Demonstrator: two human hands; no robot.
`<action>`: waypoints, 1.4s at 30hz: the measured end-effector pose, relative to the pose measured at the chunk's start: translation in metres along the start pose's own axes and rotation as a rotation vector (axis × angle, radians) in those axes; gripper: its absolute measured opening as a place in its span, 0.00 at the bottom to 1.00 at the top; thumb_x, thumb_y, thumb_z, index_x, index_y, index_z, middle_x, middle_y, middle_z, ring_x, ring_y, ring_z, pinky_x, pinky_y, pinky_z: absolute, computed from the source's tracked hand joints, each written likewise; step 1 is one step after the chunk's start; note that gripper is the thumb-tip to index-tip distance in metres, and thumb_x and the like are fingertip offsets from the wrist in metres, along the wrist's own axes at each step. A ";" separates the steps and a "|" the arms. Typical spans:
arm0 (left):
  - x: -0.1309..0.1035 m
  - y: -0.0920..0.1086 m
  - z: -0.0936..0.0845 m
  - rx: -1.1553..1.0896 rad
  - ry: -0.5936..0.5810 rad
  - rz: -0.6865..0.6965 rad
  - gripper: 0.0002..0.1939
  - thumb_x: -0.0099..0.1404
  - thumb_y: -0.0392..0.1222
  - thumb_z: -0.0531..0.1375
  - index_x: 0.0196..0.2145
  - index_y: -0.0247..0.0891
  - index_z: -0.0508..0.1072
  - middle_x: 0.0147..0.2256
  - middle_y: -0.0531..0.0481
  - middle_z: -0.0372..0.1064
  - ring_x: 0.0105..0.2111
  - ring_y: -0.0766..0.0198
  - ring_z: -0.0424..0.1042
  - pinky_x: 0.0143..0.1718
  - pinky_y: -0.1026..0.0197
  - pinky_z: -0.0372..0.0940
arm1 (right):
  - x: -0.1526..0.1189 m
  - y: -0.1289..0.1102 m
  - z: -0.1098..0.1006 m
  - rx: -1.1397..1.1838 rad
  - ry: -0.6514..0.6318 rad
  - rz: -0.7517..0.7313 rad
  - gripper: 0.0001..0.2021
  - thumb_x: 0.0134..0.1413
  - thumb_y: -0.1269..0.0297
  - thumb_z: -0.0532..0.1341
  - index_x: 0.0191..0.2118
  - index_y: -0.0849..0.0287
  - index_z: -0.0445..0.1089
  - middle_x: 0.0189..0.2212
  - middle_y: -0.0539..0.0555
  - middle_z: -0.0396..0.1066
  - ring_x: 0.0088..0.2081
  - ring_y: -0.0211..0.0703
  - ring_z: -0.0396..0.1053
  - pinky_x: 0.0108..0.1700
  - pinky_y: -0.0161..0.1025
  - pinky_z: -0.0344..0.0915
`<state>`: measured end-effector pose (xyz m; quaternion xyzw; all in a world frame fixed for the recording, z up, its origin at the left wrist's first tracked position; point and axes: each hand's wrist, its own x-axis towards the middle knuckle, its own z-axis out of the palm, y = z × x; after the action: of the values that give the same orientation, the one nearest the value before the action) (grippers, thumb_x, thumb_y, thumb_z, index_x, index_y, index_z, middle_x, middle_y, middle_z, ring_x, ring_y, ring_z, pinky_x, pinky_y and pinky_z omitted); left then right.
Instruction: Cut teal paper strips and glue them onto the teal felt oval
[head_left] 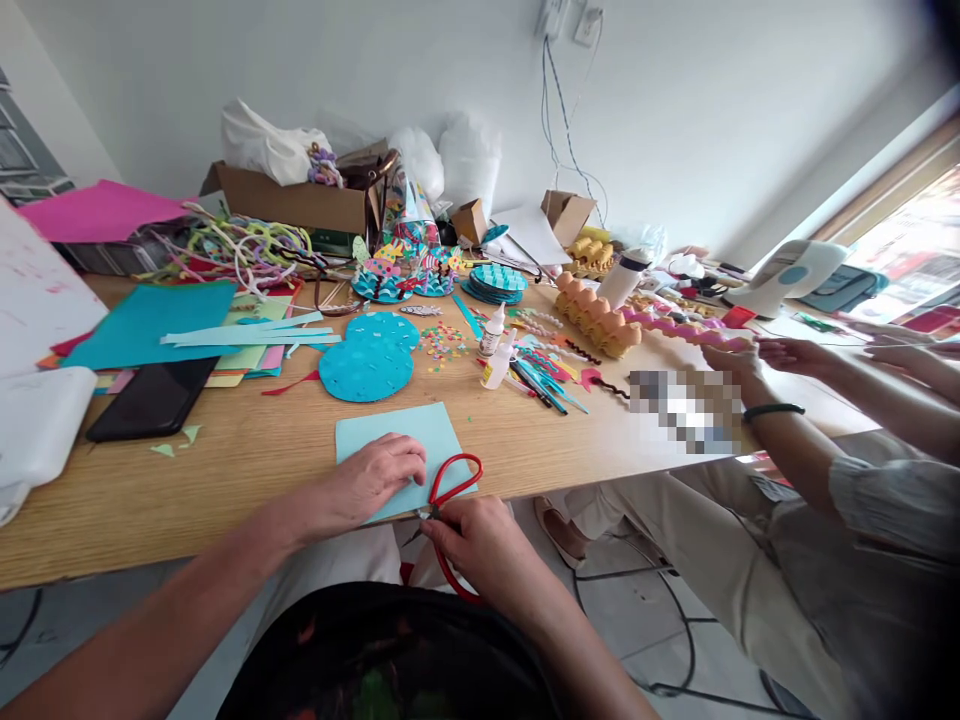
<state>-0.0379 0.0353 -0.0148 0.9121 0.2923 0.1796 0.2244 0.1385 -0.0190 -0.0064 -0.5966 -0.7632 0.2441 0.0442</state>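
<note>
A light blue sheet of paper (442, 430) lies at the front edge of the table. My left hand (382, 478) rests on this sheet with its fingers loosely bent and a little apart. In my right hand (480, 535) is a pair of scissors (459, 488) with red looped handles, held at the table edge just over the sheet's near right corner. Its short blades point left and down toward me, partly hidden by my fingers. Beyond the sheet are two blue paper discs (366, 372), overlapping. Two small glue bottles (496, 362) stand right of them.
Pale paper strips (251, 333) lie on coloured sheets at left, near a black phone (154, 400). Confetti (446, 345), pens (536, 385) and decorated blue discs (405, 275) fill the middle. At right, a co-worker's hands (731, 360) are by a painted egg-carton strip (660, 325).
</note>
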 end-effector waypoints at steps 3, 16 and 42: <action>-0.013 -0.009 -0.006 0.017 -0.022 -0.004 0.11 0.66 0.32 0.49 0.38 0.41 0.70 0.41 0.49 0.65 0.42 0.61 0.63 0.45 0.59 0.59 | 0.001 -0.001 -0.001 -0.002 -0.008 -0.005 0.13 0.54 0.60 0.57 0.24 0.59 0.73 0.20 0.51 0.71 0.23 0.35 0.61 0.25 0.32 0.47; -0.023 -0.019 0.002 0.040 -0.020 0.013 0.12 0.64 0.31 0.53 0.40 0.44 0.70 0.43 0.50 0.62 0.45 0.61 0.61 0.47 0.60 0.56 | 0.005 -0.001 0.006 -0.026 0.002 -0.048 0.14 0.54 0.58 0.57 0.23 0.59 0.73 0.20 0.51 0.71 0.23 0.34 0.59 0.25 0.33 0.46; -0.022 -0.019 0.001 0.023 -0.009 0.016 0.08 0.67 0.36 0.50 0.34 0.39 0.68 0.41 0.49 0.63 0.43 0.61 0.61 0.46 0.59 0.57 | 0.008 -0.014 0.015 0.061 0.014 -0.076 0.12 0.51 0.60 0.59 0.22 0.60 0.70 0.21 0.51 0.69 0.22 0.34 0.56 0.25 0.32 0.45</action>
<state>-0.0627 0.0352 -0.0296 0.9178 0.2859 0.1738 0.2138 0.1183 -0.0190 -0.0156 -0.5673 -0.7772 0.2614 0.0769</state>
